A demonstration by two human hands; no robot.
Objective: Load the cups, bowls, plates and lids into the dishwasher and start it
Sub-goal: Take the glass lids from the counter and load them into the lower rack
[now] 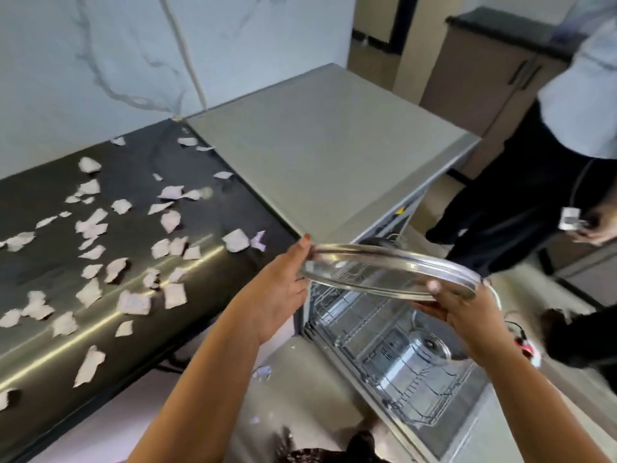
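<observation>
From the head view, the person is holding a glass lid (384, 272) with a steel rim between both hands, nearly flat, right above the open dishwasher (317, 145). The left hand (278, 282) is pinching the near-left edge of the rim, thumb on top and fingers curling under. The right hand (467, 312) is gripping the opposite edge the same way, thumb pressing down on the rim and fingers tucked beneath.

Below the lid, the lower rack (384, 362) is sitting pulled out, and I am making out hardly anything loaded in it. By my reckoning this is early going: the lid is not yet in the rack, and the start comes only after the loading.

I am seeing no cups, bowls or plates anywhere. The dark counter (133, 329) on the left is carrying only torn paper scraps (170, 220).

A shiny round shape is showing through the wires, and I cannot tell whether it is a dish or part of the machine. A dark blob behind the lid may be its knob. The upper rack and the controls are hidden. A second person (521, 195) is standing on the right, cut off by the frame, holding a small device (571, 218).
</observation>
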